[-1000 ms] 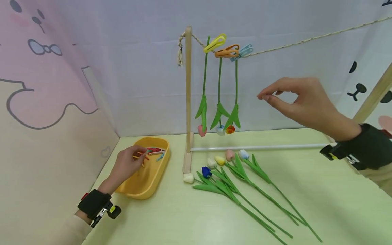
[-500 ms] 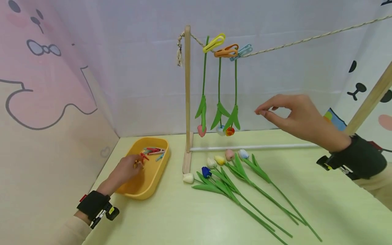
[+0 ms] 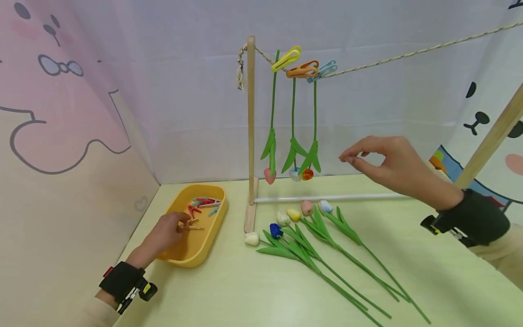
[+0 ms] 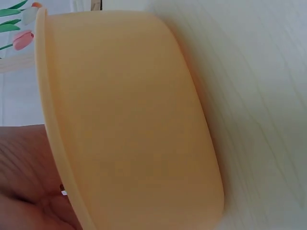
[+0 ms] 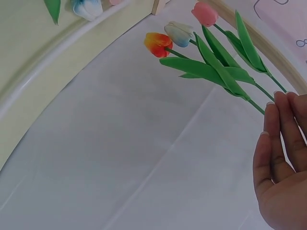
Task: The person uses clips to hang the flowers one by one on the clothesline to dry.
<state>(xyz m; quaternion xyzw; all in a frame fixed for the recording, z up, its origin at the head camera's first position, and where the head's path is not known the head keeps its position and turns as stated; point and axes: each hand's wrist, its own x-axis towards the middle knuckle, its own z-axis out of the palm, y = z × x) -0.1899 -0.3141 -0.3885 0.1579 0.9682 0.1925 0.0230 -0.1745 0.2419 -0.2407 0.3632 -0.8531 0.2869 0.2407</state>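
Note:
In the head view my left hand [image 3: 165, 231] reaches into a yellow basket [image 3: 211, 238]. Its curled fingers seem to pinch a pale orange clothespin [image 3: 193, 221]; the basket wall hides the fingertips in the left wrist view. A red clothespin [image 3: 193, 210] and several others lie farther back inside. My right hand [image 3: 390, 161] hovers at the right, thumb and index tips close together, with nothing visible in it. To its left three artificial tulips hang upside down from a rope [image 3: 382, 61], under yellow [image 3: 287, 59], orange [image 3: 302, 69] and light blue [image 3: 323, 71] clothespins.
Several loose tulips lie on the table, among them a blue one [image 3: 275, 230] and a yellow one [image 3: 293, 214]. A wooden post [image 3: 251, 122] holds the rope at the left, another post [image 3: 496, 136] stands at the right. A white rod [image 3: 339, 198] runs low between them.
My left hand has moved down and toward me inside the basket, from the red clothespins to the pale orange ones. My right hand has sunk lower and slightly left. The hanging tulips stay put.

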